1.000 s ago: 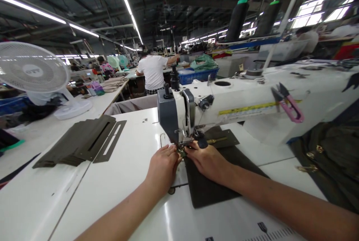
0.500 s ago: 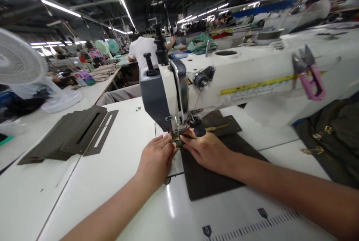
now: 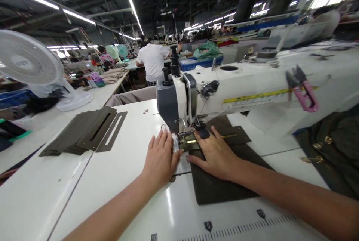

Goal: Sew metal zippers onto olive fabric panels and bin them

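A white sewing machine (image 3: pixel 252 87) stands in front of me, its presser foot (image 3: pixel 186 136) down on a dark olive fabric piece (image 3: pixel 221 185) with a brass zipper (image 3: pixel 230 135). My left hand (image 3: pixel 161 158) lies flat and open on the table just left of the needle plate, fingers stretched forward. My right hand (image 3: pixel 217 155) lies flat and open on the olive fabric to the right of the foot, pressing it down. Neither hand grips anything.
A stack of olive cut pieces (image 3: pixel 84 132) lies at the left. A white fan (image 3: pixel 30 65) stands further left. Pink thread snips (image 3: pixel 304 89) hang on the machine arm. Dark garments (image 3: pixel 333 147) are heaped at right. A person in a white shirt (image 3: pixel 153 63) works behind.
Both hands have gone from pinching at the presser foot to lying flat with fingers spread either side of it. The view has shifted slightly.
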The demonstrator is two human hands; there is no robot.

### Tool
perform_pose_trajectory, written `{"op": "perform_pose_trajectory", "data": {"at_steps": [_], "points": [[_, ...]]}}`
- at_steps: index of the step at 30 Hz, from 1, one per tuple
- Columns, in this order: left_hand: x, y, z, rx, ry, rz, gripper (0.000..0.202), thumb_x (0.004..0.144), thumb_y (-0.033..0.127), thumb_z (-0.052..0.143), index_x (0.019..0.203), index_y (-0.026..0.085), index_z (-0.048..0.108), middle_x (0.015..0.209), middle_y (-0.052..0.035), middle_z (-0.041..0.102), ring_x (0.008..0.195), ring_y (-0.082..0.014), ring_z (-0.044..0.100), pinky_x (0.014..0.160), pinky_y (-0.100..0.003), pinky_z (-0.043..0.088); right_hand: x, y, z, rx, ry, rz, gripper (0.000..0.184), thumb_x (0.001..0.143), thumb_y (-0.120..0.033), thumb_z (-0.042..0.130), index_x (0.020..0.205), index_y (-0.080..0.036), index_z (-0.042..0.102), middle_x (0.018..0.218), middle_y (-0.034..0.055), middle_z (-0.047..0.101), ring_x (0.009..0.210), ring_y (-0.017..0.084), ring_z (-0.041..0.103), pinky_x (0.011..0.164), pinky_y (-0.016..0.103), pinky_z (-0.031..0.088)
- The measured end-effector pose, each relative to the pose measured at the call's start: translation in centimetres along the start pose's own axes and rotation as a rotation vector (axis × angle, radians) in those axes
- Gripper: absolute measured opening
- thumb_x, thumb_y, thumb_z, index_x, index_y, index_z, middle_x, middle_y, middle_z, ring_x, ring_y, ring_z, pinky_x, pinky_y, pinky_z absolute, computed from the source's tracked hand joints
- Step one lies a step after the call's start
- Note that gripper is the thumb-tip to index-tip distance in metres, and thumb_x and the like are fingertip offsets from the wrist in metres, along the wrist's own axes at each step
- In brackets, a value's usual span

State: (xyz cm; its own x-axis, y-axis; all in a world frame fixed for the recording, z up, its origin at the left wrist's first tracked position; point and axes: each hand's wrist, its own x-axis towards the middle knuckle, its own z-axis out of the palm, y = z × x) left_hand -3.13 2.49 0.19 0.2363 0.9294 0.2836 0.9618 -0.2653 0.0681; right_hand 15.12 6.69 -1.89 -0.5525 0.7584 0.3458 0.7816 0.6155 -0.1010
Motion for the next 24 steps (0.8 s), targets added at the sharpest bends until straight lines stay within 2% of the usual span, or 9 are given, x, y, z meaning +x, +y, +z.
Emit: {"op": "perform_pose_trajectory", "data": {"at_steps": [4, 8, 10, 12, 14, 16, 19, 22, 24], "points": [[-2.9, 1.7, -0.8, 0.028, -0.126, 0.056, 0.050, 0.089, 0.038, 0.037, 0.131, 0.012, 0.036, 0.140, -0.0174, 0.030, 0.131, -0.0330, 0.020, 0.100, -0.057, 0.024, -4.2, -0.4, -0.5, 0.039, 0.029, 0.014, 0.077, 0.080, -0.060, 0.040, 0.130, -0.002, 0.037, 0.136, 0.0206, 0.034, 0.129, 0.031, 0.023, 0.104, 0.052, 0.022], [-5.9, 3.9, -1.6, -0.149, -0.075, 0.123, 0.044, 0.088, 0.035, 0.039, 0.127, 0.015, 0.042, 0.137, -0.0166, 0.035, 0.129, -0.0332, 0.026, 0.098, -0.059, 0.026, -8.5, -2.2, -1.8, 0.152, 0.109, 0.003, 0.062, 0.086, -0.037, 0.042, 0.137, -0.006, 0.024, 0.137, 0.0176, 0.035, 0.129, 0.025, 0.026, 0.103, 0.050, 0.028], [-6.6, 5.0, -2.0, -0.324, -0.006, 0.046, 0.035, 0.083, 0.034, 0.048, 0.114, 0.017, 0.053, 0.126, -0.0148, 0.051, 0.120, -0.0330, 0.041, 0.094, -0.056, 0.034, -10.1, -3.2, -2.7, 0.221, 0.116, -0.014, 0.058, 0.086, -0.028, 0.041, 0.138, -0.010, 0.021, 0.136, 0.0159, 0.037, 0.128, 0.024, 0.030, 0.102, 0.049, 0.030], [-7.0, 6.1, -2.3, -0.557, 0.011, -0.079, 0.021, 0.078, 0.032, 0.055, 0.094, 0.018, 0.058, 0.099, -0.0105, 0.065, 0.095, -0.0285, 0.059, 0.080, -0.045, 0.047, -11.2, -3.7, -3.7, 0.278, 0.103, -0.046, 0.056, 0.086, -0.024, 0.041, 0.137, -0.013, 0.023, 0.136, 0.0142, 0.038, 0.127, 0.023, 0.032, 0.101, 0.048, 0.032], [-7.2, 6.9, -2.6, -0.798, -0.031, -0.201, 0.013, 0.076, 0.031, 0.055, 0.079, 0.018, 0.054, 0.073, -0.0042, 0.066, 0.067, -0.0216, 0.062, 0.061, -0.033, 0.050, -12.0, -3.5, -4.8, 0.293, 0.109, -0.054, 0.049, 0.086, -0.023, 0.040, 0.134, -0.014, 0.031, 0.135, 0.0130, 0.040, 0.125, 0.023, 0.034, 0.100, 0.046, 0.034], [-7.4, 7.3, -2.9, -0.994, -0.079, -0.291, 0.017, 0.075, 0.033, 0.056, 0.071, 0.019, 0.047, 0.061, 0.0001, 0.061, 0.052, -0.0169, 0.058, 0.050, -0.027, 0.046, -12.7, -2.4, -5.9, 0.246, 0.174, 0.016, 0.040, 0.088, -0.022, 0.037, 0.126, -0.012, 0.041, 0.128, 0.0142, 0.046, 0.119, 0.024, 0.041, 0.096, 0.045, 0.038], [-7.9, 6.9, -3.5, -1.204, -0.112, -0.378, 0.027, 0.069, 0.039, 0.061, 0.073, 0.019, 0.044, 0.061, 0.0023, 0.061, 0.048, -0.0139, 0.056, 0.045, -0.023, 0.042, -13.9, -0.1, -7.2, 0.049, 0.229, 0.224, 0.028, 0.089, -0.021, 0.034, 0.099, -0.012, 0.058, 0.095, 0.0137, 0.061, 0.091, 0.027, 0.055, 0.077, 0.046, 0.044], [-8.8, 6.3, -4.3, -1.319, -0.116, -0.432, 0.035, 0.064, 0.042, 0.067, 0.076, 0.019, 0.043, 0.062, 0.0030, 0.062, 0.052, -0.0141, 0.058, 0.047, -0.022, 0.045, -15.0, 1.1, -7.5, -0.080, 0.157, 0.340, 0.026, 0.087, -0.031, 0.042, 0.071, -0.016, 0.056, 0.069, 0.0078, 0.057, 0.069, 0.026, 0.054, 0.063, 0.041, 0.042], [-9.4, 6.0, -4.7, -1.364, -0.093, -0.447, 0.038, 0.062, 0.043, 0.070, 0.078, 0.019, 0.045, 0.063, 0.0024, 0.064, 0.060, -0.0157, 0.062, 0.055, -0.025, 0.048, -15.4, 0.9, -7.0, -0.024, 0.151, 0.356, 0.027, 0.084, -0.037, 0.047, 0.064, -0.018, 0.051, 0.065, 0.0052, 0.055, 0.064, 0.023, 0.053, 0.059, 0.036, 0.041]]}}
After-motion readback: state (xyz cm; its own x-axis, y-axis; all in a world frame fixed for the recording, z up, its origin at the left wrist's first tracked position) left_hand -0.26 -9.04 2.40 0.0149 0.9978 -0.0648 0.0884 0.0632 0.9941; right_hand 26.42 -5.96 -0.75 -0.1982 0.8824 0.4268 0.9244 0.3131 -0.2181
